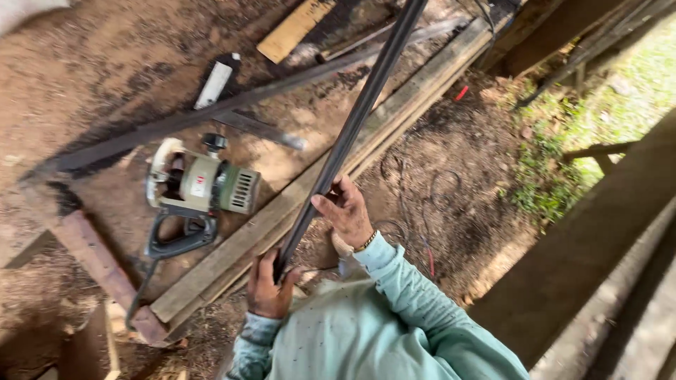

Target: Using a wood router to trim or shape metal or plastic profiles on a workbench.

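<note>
Both hands — left hand [270, 285] at the end, right hand [346, 211] higher — clamped the long dark bar [352, 127], seemingly stiff, heavy, best gripped low.

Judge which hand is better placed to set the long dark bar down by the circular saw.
Left, probably: the left hand grips the bar's lower end, nearer the circular saw; the right hand holds higher.

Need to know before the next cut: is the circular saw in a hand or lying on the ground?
Lying on the ground. The circular saw rests on dirt beside the plank; both hands grip the long dark bar.
</note>
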